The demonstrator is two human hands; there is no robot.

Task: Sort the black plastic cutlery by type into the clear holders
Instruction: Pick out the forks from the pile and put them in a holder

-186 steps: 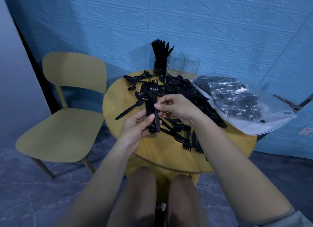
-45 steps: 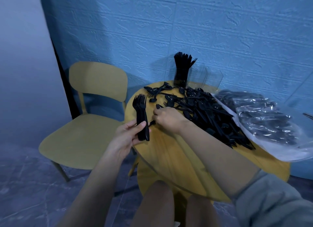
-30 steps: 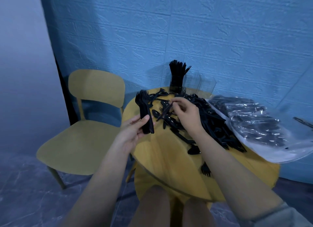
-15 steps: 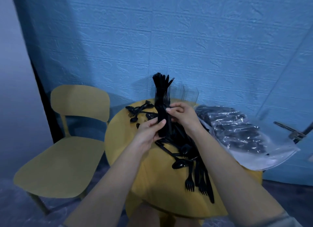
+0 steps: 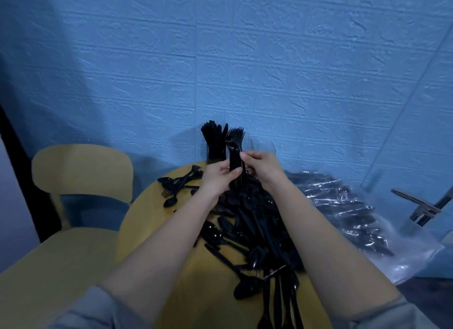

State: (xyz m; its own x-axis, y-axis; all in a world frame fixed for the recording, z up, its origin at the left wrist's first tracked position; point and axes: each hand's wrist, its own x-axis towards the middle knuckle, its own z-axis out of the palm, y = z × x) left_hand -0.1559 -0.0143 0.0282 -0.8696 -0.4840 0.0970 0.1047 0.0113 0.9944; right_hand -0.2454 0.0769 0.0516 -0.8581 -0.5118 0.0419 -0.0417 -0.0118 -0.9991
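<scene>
both hands (image 5: 241, 174) pinch a slim bundle of glossy black forks (image 5: 235, 149).

Single head-worn view, forward and slightly down, close above the round table (image 5: 157, 220) toward the blue wall (image 5: 269, 58).

glossy black plastic cutlery (image 5: 255, 220) on a smooth yellow wood-look table (image 5: 157, 220) — crinkled shiny clear plastic bag (image 5: 382, 233), rough embossed blue wall (image 5: 269, 58).

Grey sleeves (image 5: 81, 314) pushed up both bare forearms.
</scene>
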